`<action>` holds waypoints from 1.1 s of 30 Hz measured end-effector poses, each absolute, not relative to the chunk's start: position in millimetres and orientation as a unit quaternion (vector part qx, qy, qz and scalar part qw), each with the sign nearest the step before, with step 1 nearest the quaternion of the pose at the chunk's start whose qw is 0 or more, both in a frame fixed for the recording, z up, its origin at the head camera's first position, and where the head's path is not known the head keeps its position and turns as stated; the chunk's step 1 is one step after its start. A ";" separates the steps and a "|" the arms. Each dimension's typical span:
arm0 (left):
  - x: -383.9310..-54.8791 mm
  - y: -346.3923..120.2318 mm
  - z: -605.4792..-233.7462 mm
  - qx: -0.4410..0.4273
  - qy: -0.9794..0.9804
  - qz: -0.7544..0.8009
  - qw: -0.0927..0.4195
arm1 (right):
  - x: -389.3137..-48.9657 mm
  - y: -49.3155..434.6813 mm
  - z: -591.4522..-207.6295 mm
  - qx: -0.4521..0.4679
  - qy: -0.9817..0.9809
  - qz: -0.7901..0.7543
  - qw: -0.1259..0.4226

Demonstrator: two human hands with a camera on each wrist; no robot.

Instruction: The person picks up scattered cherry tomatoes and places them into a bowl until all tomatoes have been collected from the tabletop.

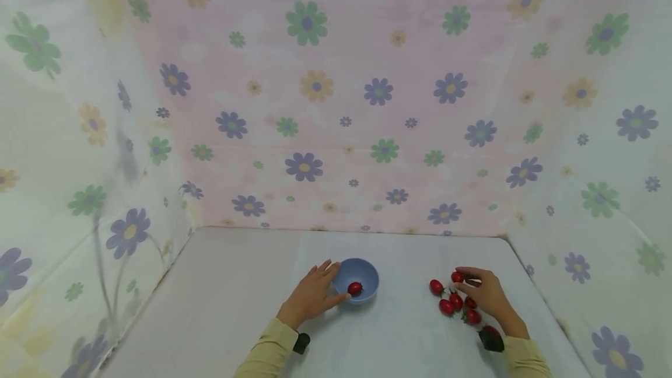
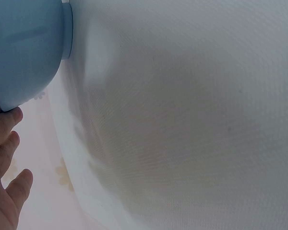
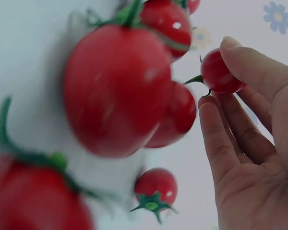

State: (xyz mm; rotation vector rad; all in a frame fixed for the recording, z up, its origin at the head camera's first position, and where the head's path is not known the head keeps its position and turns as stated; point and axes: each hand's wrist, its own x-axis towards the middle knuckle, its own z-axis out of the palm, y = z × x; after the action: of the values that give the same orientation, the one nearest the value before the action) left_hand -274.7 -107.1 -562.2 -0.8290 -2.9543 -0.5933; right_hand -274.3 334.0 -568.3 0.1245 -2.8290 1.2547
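While pinching a cherry tomato between thumb and fingers of the right hand, rests the left hand with spread, fairly straight fingers at the left side of a blue bowl. Touches its rim there with fingertips. Holds the pinched tomato just off the white-covered tabletop, with its green stem pointing down. Works short of the rear edge with both hands, and near the right edge with the right one. Has a wide stretch of white surface between bowl and held tomato, and another broad one left of the left forearm. Faces a pink floral backdrop rising at the rear edge, with pale floral side cloths along the left and right edges. Has one cherry tomato lying low inside the bowl. Crowds the right hand's near side with a loose cluster of cherry tomatoes, lying close together with green stems between. Partly hides the nearest one behind a dark wrist-worn device. In the right wrist view, meets a large foreground tomato, overlapping others behind it.
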 end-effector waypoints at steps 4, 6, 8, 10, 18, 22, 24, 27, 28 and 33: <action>-274.6 -106.2 -562.2 -0.267 -0.945 -0.190 0.006 | -273.1 329.0 -564.8 0.039 -0.908 0.416 0.022; -274.7 -106.1 -562.2 -0.266 -0.945 -0.189 0.004 | -272.5 325.7 -564.1 0.032 -0.905 0.424 0.015; -274.9 -106.1 -562.6 -0.266 -0.946 -0.186 0.002 | -271.3 321.5 -563.8 0.029 -0.902 0.431 0.011; -275.1 -106.2 -562.6 -0.266 -0.946 -0.183 0.002 | -270.0 316.3 -564.1 0.033 -0.902 0.431 0.015; -275.7 -106.7 -563.8 -0.267 -0.946 -0.182 0.005 | -265.8 296.0 -567.3 0.105 -0.899 0.424 0.037; -275.7 -107.0 -562.8 -0.267 -0.945 -0.187 0.007 | -266.2 280.1 -564.5 0.116 -0.896 0.427 0.033; -276.0 -106.7 -563.0 -0.266 -0.945 -0.188 0.008 | -265.9 271.1 -561.8 0.115 -0.897 0.426 0.033; -276.9 -106.8 -564.0 -0.265 -0.945 -0.190 0.008 | -265.2 258.0 -562.0 0.125 -0.897 0.423 0.033; -277.0 -106.9 -564.6 -0.265 -0.945 -0.191 0.008 | -264.2 253.7 -562.4 0.131 -0.895 0.424 0.032; -276.2 -107.6 -564.7 -0.266 -0.944 -0.193 0.006 | -260.7 234.8 -570.6 0.177 -0.872 0.455 0.033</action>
State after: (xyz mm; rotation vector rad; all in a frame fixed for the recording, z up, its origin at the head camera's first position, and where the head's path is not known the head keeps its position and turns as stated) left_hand -276.2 -107.6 -564.7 -0.8319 -2.9553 -0.6037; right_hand -260.7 234.8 -570.6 0.5448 -2.6834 1.4004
